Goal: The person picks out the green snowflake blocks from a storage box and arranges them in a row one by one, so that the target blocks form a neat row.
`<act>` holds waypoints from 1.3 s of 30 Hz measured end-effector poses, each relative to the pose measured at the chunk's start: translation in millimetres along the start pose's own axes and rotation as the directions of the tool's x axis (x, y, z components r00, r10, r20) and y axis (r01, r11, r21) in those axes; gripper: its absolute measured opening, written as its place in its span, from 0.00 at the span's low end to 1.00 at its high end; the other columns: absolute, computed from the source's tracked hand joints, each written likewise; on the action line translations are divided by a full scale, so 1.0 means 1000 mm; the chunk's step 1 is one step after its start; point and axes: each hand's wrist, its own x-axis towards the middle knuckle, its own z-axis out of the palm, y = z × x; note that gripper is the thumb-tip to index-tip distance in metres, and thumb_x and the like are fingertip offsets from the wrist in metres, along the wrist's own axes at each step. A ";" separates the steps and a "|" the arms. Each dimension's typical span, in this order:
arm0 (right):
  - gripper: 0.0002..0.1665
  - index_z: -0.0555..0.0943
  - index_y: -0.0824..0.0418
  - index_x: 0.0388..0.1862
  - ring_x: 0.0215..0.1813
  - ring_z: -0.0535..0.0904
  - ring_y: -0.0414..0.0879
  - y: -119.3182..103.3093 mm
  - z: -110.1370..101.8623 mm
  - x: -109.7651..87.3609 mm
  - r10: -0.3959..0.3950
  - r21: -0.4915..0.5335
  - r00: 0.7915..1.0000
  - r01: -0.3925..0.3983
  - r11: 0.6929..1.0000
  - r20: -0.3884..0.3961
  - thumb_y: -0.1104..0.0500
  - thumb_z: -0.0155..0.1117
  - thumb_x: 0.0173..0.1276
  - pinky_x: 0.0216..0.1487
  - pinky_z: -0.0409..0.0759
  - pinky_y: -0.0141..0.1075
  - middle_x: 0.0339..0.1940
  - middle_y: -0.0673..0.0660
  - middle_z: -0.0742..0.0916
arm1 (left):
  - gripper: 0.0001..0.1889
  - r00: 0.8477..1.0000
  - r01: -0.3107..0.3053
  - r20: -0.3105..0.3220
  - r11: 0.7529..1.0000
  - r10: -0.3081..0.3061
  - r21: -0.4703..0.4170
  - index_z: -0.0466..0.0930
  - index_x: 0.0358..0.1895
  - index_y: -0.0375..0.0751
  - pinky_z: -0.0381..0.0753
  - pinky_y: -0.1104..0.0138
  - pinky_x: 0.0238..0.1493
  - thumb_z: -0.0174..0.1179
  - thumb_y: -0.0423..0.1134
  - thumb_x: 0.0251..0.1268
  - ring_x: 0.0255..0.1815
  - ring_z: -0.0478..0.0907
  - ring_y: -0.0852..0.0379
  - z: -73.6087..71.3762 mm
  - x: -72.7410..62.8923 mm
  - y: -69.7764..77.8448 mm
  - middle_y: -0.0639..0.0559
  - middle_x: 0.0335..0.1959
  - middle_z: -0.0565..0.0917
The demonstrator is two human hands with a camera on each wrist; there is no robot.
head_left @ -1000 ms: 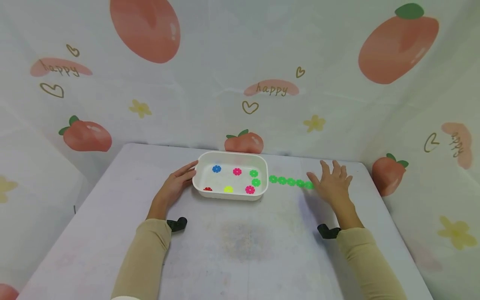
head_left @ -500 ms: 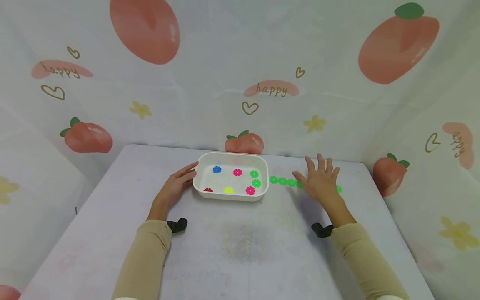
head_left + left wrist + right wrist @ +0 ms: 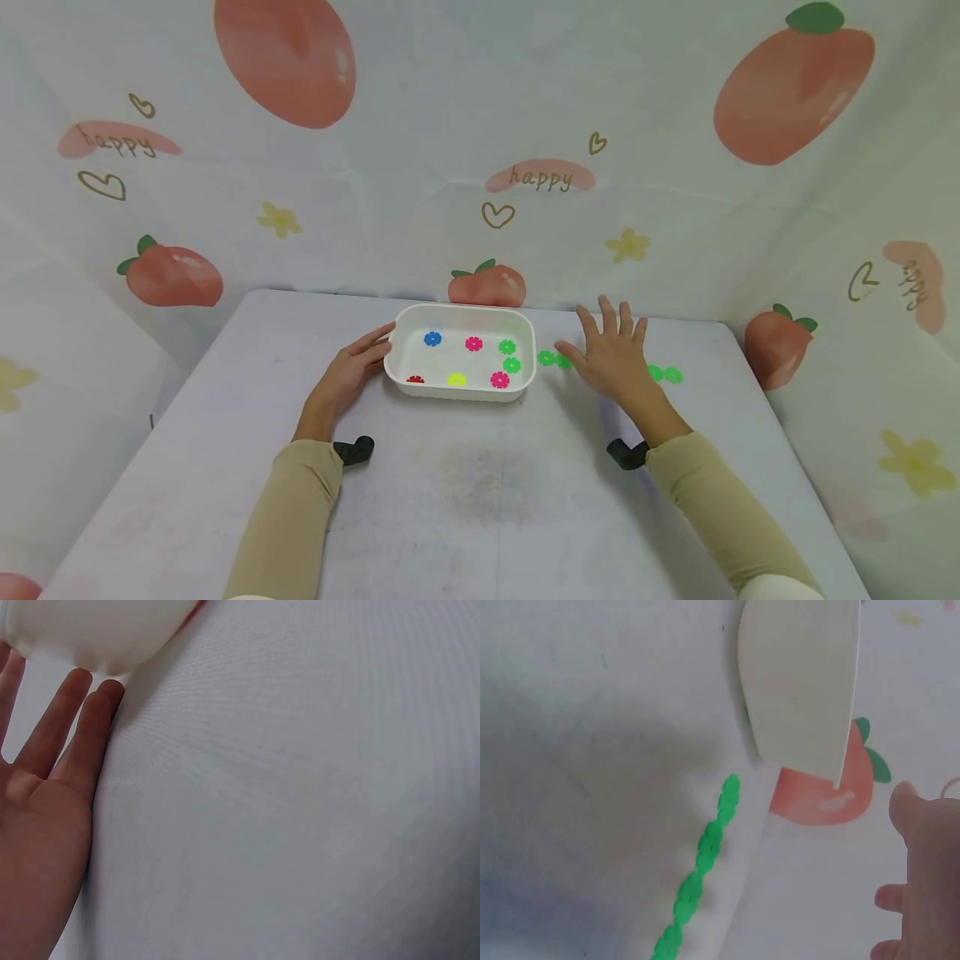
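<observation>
My left hand (image 3: 352,375) rests its straight fingertips against the left end of a white plastic tub (image 3: 453,393); the left wrist view shows the fingers (image 3: 56,731) relaxed at the tub's wall. Inside the tub lie several small snowflake discs: a blue disc (image 3: 432,339), a yellow disc (image 3: 457,379), a red one, pink ones and green ones. To the tub's right, a row of green snowflake discs (image 3: 663,374) runs along the table. Over the middle of that row hovers my right hand (image 3: 615,362), fingers spread, holding nothing and hiding some discs. The right wrist view shows the green row (image 3: 709,847) below the hand.
The white table (image 3: 487,500) has a grey smudge near its middle. Behind it hangs a white cloth backdrop (image 3: 420,225) printed with peaches, hearts and flowers. A black wrist mount (image 3: 354,450) sits at the left wrist, another black mount (image 3: 627,455) at the right.
My right hand has moved left along the green row toward the tub, uncovering discs at the right end and covering the middle ones. The left hand and tub have stayed in place.
</observation>
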 end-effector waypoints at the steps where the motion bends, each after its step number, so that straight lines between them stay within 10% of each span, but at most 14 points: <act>1: 0.50 0.52 0.54 0.84 0.84 0.35 0.73 -0.003 0.000 0.001 -0.006 -0.006 1.000 0.006 1.000 0.005 0.28 0.47 0.75 0.78 0.31 0.75 0.85 0.68 0.47 | 0.28 1.000 -0.003 0.003 1.000 0.003 0.002 0.66 0.77 0.56 0.75 0.78 0.65 0.56 0.49 0.78 0.67 0.73 0.66 0.000 0.000 0.000 0.49 0.78 0.69; 15: 0.51 0.47 0.50 0.86 0.85 0.35 0.71 -0.047 0.000 0.014 -0.100 -0.037 0.995 0.101 0.994 0.021 0.28 0.48 0.74 0.79 0.32 0.73 0.86 0.66 0.48 | 0.27 1.000 0.021 0.010 1.000 -0.021 -0.007 0.65 0.78 0.56 0.69 0.69 0.76 0.54 0.46 0.80 0.67 0.73 0.68 0.002 -0.003 0.006 0.50 0.79 0.67; 39: 0.50 0.51 0.47 0.85 0.85 0.43 0.64 -0.108 0.023 0.026 -0.199 -0.022 0.977 0.202 0.979 0.075 0.28 0.50 0.73 0.82 0.44 0.68 0.85 0.62 0.53 | 0.28 1.000 -0.008 0.009 1.000 0.008 0.003 0.66 0.78 0.57 0.75 0.81 0.62 0.56 0.49 0.78 0.66 0.74 0.68 -0.001 0.002 -0.002 0.49 0.79 0.68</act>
